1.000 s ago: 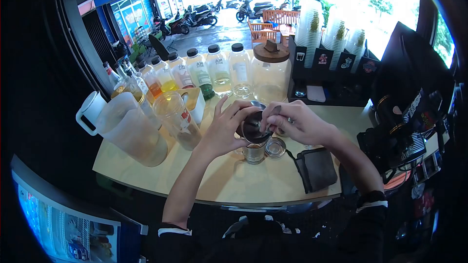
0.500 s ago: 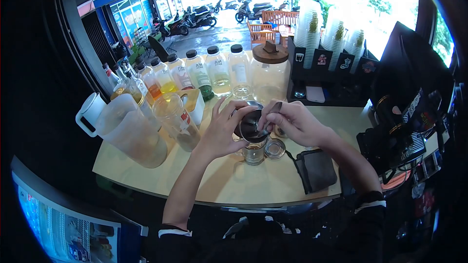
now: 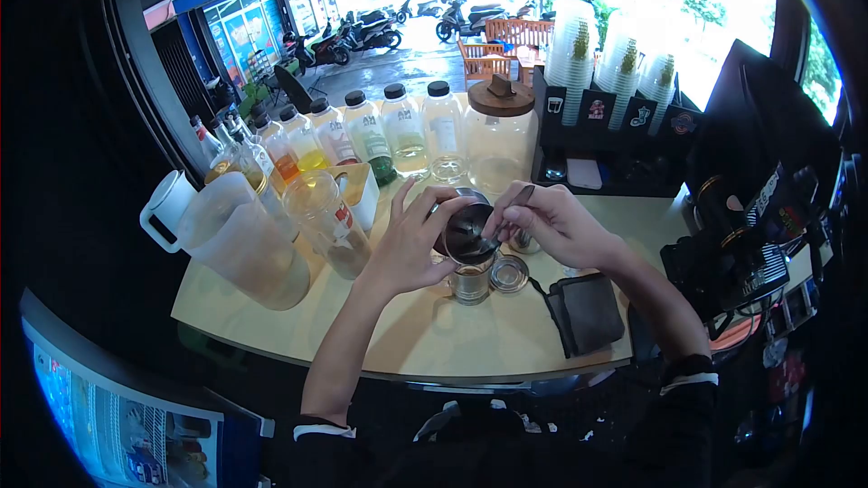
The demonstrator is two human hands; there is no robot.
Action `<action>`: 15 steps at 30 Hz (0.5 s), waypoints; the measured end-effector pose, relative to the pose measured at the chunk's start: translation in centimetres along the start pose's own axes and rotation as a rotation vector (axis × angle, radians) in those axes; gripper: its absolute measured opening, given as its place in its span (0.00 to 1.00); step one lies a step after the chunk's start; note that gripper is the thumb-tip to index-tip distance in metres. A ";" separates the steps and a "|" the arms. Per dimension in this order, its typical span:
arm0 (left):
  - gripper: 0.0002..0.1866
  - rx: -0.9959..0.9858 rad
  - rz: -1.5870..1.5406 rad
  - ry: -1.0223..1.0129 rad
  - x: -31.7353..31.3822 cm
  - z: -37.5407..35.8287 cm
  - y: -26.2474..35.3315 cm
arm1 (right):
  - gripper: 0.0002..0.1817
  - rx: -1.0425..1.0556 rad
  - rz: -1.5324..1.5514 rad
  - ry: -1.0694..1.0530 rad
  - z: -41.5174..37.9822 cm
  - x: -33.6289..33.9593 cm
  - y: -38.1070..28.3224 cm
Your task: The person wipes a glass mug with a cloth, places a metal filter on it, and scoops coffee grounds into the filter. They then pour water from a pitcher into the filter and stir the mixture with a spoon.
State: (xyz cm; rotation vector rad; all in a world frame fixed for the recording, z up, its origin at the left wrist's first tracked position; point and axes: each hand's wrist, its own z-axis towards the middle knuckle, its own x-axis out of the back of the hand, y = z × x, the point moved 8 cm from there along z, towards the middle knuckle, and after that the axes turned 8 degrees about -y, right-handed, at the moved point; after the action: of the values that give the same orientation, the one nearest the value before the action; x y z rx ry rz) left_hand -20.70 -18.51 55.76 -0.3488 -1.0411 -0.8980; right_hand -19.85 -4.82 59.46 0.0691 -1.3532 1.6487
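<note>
On my feed I take the mug on the tabletop as clock centre, with the cup above it in the left hand. I see a tall container at ten, the pitcher beyond it toward nine, bottles at eleven, the jar just past twelve, and stacked cups between one and two.

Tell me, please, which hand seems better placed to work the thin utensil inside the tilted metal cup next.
Probably the right hand: it holds the utensil, whose lower end points into the cup. The left hand is gripping the cup, so seems better suited to steadying it.
</note>
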 end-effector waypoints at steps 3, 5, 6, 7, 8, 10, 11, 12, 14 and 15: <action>0.41 0.014 -0.010 0.016 0.0 -0.2 -0.2 | 0.12 -0.043 0.085 0.138 -0.8 0.9 0.7; 0.42 0.026 -0.045 0.046 0.0 -0.2 -0.6 | 0.10 -0.013 0.189 0.260 -1.8 1.8 0.4; 0.42 0.044 -0.075 0.089 0.2 -0.3 -0.9 | 0.10 0.019 0.298 0.380 -2.5 2.6 0.4; 0.42 0.064 -0.105 0.132 0.5 -0.5 -1.1 | 0.10 0.018 0.297 0.378 -3.0 2.7 0.5; 0.42 0.066 -0.106 0.132 0.5 -0.5 -1.1 | 0.09 0.033 0.352 0.456 -4.0 3.4 1.0; 0.40 0.102 -0.129 0.169 0.7 -0.5 -1.4 | 0.07 0.053 0.443 0.588 -5.6 4.2 1.1; 0.40 0.102 -0.133 0.166 0.5 -0.5 -1.6 | 0.07 0.049 0.443 0.591 -6.2 4.3 1.3; 0.40 0.126 -0.167 0.171 0.3 -0.6 -2.1 | 0.06 0.086 0.460 0.645 -7.2 4.6 1.3; 0.39 0.150 -0.205 0.173 -0.1 -0.6 -2.7 | 0.06 0.132 0.470 0.740 -9.1 5.0 1.5; 0.39 0.177 -0.254 0.169 -0.3 -0.7 -3.1 | 0.06 0.129 0.471 0.742 -9.8 4.7 1.9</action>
State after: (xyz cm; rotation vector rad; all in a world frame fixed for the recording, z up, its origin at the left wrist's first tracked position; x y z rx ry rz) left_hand -22.76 -20.69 54.74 0.0091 -1.0124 -1.0346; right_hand -18.79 5.87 57.08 -0.7654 -0.7140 1.8684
